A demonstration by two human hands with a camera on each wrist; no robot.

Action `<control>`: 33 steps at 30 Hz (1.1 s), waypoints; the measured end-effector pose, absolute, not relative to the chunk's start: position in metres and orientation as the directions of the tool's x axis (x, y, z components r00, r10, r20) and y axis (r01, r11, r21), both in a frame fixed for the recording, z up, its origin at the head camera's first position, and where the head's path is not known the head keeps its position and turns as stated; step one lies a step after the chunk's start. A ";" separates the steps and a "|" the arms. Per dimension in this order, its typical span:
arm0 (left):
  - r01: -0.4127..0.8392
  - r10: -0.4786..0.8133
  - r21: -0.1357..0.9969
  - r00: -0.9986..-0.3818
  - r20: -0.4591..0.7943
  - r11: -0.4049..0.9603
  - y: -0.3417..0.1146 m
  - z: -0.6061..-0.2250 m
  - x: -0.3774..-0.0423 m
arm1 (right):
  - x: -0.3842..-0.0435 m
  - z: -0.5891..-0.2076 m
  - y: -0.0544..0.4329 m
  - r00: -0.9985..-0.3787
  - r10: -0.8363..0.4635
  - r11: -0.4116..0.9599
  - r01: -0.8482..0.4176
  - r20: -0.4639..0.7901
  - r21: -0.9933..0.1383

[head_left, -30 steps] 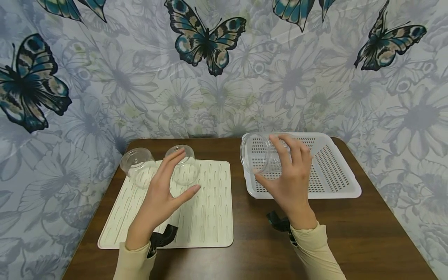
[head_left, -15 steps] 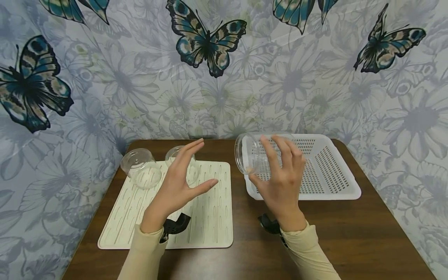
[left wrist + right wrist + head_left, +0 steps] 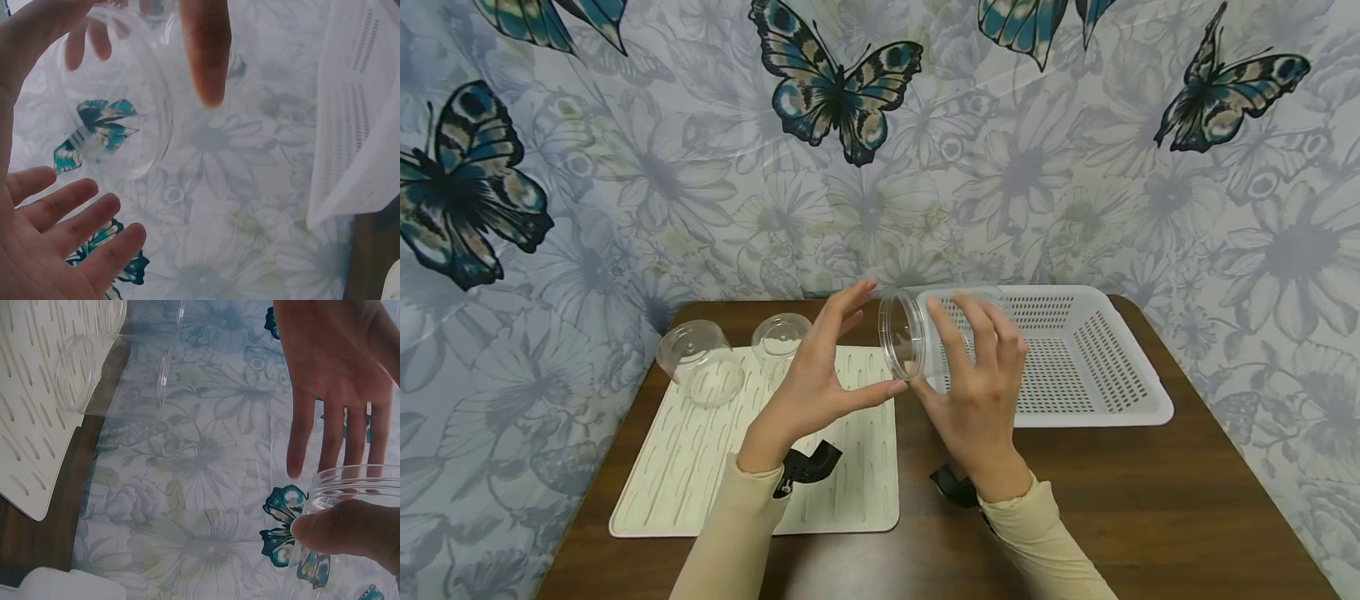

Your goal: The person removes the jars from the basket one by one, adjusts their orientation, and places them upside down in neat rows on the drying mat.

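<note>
My right hand (image 3: 973,375) grips a clear jar (image 3: 904,337) tipped on its side above the table, its ringed rim turned to the left. The thumb lies along the jar's wall in the right wrist view, where the ridges near its rim (image 3: 356,481) show. Across from it, my left hand (image 3: 820,383) has fingers and thumb spread wide, the thumb tip right at the rim's lower edge. Through the jar's transparent wall (image 3: 119,75) in the left wrist view, fingertips show. Two more clear jars, one left (image 3: 700,362) and one partly behind my left hand (image 3: 778,337), stand upright on the cream mat.
The ridged cream mat (image 3: 850,500) lies on the left of the brown wooden table (image 3: 1150,500). A white perforated basket (image 3: 1120,358) stands at the back right. Behind the table hangs a butterfly-patterned cloth (image 3: 1037,208).
My right hand has carried the jar left from over the basket toward the gap beside the mat. My left hand has moved right, from in front of the standing jars to the held jar's rim.
</note>
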State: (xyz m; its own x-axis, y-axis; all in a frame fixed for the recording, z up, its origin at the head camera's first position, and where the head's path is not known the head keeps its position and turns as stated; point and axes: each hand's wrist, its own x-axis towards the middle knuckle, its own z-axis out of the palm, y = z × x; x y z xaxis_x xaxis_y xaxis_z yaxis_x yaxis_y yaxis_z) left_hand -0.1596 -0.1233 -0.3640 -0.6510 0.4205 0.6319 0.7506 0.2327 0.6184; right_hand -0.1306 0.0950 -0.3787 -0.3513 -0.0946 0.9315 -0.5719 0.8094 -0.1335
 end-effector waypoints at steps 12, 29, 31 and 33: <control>0.778 0.391 0.588 -0.623 0.678 0.219 -0.108 -0.365 -0.163 | -0.130 -0.379 0.084 -0.304 -0.107 0.812 -0.575 0.947 -0.093; 0.802 0.402 0.555 -0.594 0.697 0.223 -0.118 -0.361 -0.161 | -0.125 -0.373 0.092 -0.301 -0.195 0.736 -0.674 0.933 -0.064; 0.798 0.409 0.561 -0.598 0.690 0.220 -0.120 -0.362 -0.160 | -0.121 -0.371 0.095 -0.316 -0.215 0.722 -0.688 0.924 -0.067; 0.792 0.419 0.574 -0.603 0.679 0.207 -0.122 -0.362 -0.158 | -0.117 -0.366 0.100 -0.320 -0.230 0.702 -0.709 0.919 -0.071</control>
